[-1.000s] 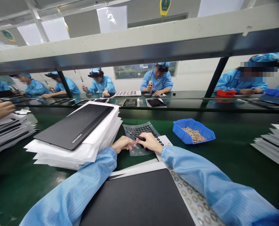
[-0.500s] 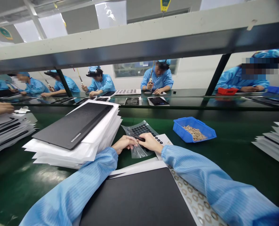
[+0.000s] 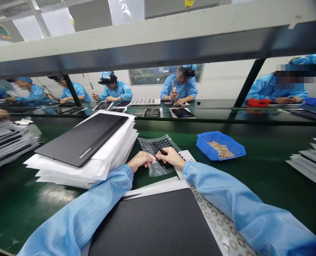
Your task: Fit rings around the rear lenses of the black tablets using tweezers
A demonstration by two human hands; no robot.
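My right hand (image 3: 173, 157) is closed round a slim black pen-like tool (image 3: 159, 148), tilted over a clear plastic sheet (image 3: 158, 171) that carries rows of black ring-shaped stickers. At the sheet's left edge, my left hand (image 3: 140, 161) pinches the plastic between thumb and fingers. The tool's tip is hidden near the left fingertips. Under my right wrist lies a white card (image 3: 188, 155). Nearest to me, between my forearms, is a flat black panel (image 3: 158, 224) on white paper. A strip with tan rings (image 3: 222, 224) runs out from under its right side.
Left stands a stack of white sheets (image 3: 115, 153) topped by a black tablet cover (image 3: 83, 138). A blue bin (image 3: 214, 156) holds small tan pieces. More stacks (image 3: 8, 145) flank both sides. A shelf beam (image 3: 158, 46) crosses overhead; several co-workers sit opposite.
The black tool in my right hand has swung more upright. My left hand keeps its pinch on the sheet. A co-worker opposite has moved a hand.
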